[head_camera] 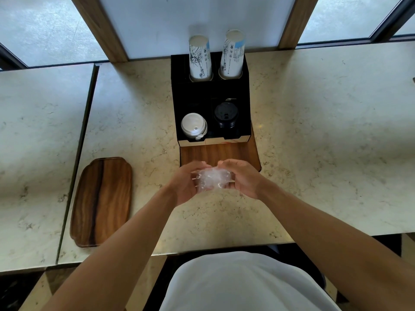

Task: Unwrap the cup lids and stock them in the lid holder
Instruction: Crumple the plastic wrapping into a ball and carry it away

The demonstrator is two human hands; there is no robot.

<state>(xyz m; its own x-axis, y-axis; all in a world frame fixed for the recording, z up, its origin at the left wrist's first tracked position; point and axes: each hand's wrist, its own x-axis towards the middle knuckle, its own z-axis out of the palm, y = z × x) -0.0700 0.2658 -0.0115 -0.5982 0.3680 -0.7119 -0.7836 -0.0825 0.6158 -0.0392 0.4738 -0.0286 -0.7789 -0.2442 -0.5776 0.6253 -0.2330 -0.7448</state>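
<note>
Both hands up over the marble counter [314, 131], just in front of the wooden board [202, 153] under the lid holder [246, 86]. Left hand [186, 182] and right hand [243, 178] curled round a crumpled ball of clear plastic wrap [212, 178], fingers bent inward from either side, thumbs on top, wrap pinched between them. Wrap bunched, slightly wider left to right than front to back; no clear pointing direction to tell. Whether any lids remain inside the wrap: cannot tell. In the holder's front left compartment, a stack of white lids [193, 125], tops facing up, stack axis upright. In the front right compartment, a stack of black lids [225, 116], likewise upright. Behind, two stacks of paper cups [199, 57] standing in the rear slots, mouths down, leaning slightly outward in this wide view. Off to the left on the counter, a wooden tray [102, 200], long axis running front to back.
</note>
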